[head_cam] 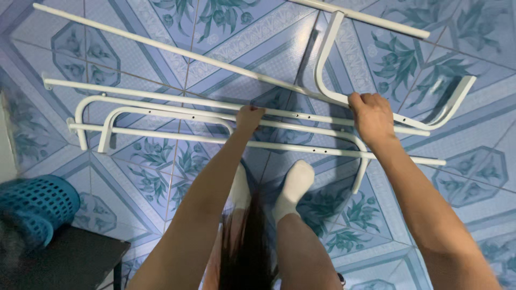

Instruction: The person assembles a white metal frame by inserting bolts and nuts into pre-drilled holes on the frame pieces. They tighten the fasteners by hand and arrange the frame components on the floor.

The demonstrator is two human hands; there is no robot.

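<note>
Landmark: blue floral-patterned tiled floor [161,177], seen from above.
Frames: two white bent metal tube frames [161,115] lie nested flat on the floor, with holes along their rails.
Rods: two long straight white metal rods [161,49] lie beyond them.
Left hand [249,118]: fingers curled down on a frame rail, gripping it.
Right hand [372,114]: closed around a third, curved white tube piece [333,53].
Feet: two white socks [294,185] stand on the floor below the frames.
Corner: one blue perforated plastic basket [37,204] at lower left.
</note>
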